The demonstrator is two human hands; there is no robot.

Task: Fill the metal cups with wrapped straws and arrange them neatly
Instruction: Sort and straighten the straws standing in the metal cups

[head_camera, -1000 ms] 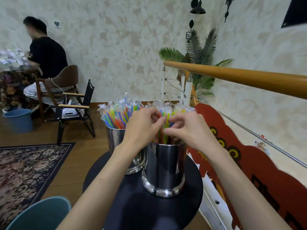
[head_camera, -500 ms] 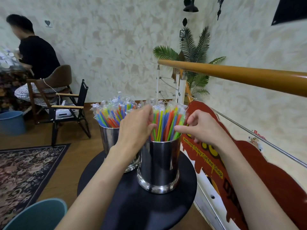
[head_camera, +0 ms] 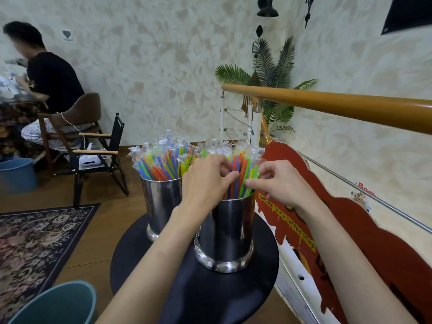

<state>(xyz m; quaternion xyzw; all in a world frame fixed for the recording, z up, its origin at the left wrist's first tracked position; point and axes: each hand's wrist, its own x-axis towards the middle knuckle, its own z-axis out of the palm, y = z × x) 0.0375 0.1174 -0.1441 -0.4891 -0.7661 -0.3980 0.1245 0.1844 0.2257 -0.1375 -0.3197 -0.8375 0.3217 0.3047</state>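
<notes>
Landmark: round black table (head_camera: 187, 298). Two metal cups are stood on it: near cup (head_camera: 225, 232) at centre, far cup (head_camera: 161, 202) just behind-left, both packed w/ upright wrapped straws (head_camera: 243, 169). Straws in near cup are pinched by left hand (head_camera: 205, 181), fingers curled. Right hand (head_camera: 278, 183): fingers curled at same bunch, actual clamp can't be told.

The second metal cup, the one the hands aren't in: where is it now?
In the head view, the second metal cup stands on the round black table, left of and behind the near cup, partly hidden by the left forearm.
</notes>
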